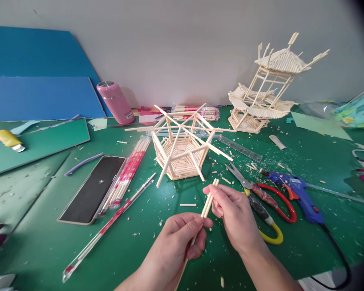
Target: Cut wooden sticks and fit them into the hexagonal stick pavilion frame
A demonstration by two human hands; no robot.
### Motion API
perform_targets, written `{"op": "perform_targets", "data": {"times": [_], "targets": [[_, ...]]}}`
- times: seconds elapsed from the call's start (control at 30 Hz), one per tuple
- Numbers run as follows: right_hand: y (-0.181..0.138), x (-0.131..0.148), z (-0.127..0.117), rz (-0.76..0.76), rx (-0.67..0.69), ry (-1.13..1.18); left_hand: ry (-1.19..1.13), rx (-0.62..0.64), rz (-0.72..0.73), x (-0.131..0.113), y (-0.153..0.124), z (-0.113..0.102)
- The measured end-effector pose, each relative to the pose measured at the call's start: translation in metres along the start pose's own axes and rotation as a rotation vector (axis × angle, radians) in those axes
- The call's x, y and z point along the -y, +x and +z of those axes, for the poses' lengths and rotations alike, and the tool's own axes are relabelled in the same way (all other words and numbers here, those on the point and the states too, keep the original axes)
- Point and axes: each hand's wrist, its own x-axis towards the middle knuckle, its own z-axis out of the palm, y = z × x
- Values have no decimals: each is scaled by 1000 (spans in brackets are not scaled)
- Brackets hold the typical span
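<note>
My left hand [182, 238] and my right hand [233, 214] meet low in the middle, both pinched on a pair of thin wooden sticks [209, 198] held side by side, tips pointing up. The left fingers grip the lower part, the right fingers the upper part. Just beyond the sticks stands a hexagonal stick frame [182, 145] with spokes jutting outward. A taller, finished stick pavilion [267, 89] leans at the back right.
Red-handled scissors [261, 190], yellow-handled pliers [268, 226] and a blue glue gun [297, 194] lie right of my hands. A phone [94, 188], packs of sticks [130, 169], a clear ruler [239, 147], a pink flask [115, 101] and blue boards [42, 81] surround the green mat [48, 242].
</note>
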Motion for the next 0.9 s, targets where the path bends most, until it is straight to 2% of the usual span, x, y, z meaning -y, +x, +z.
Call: {"op": "perform_targets", "data": {"times": [0.57,0.9], "targets": [[3,0,-3,-40,27,-3,-36,23,-10,0,3,2],[5,-2,-4,-56,60,6,-44,-11,-14,-2,3,4]]}}
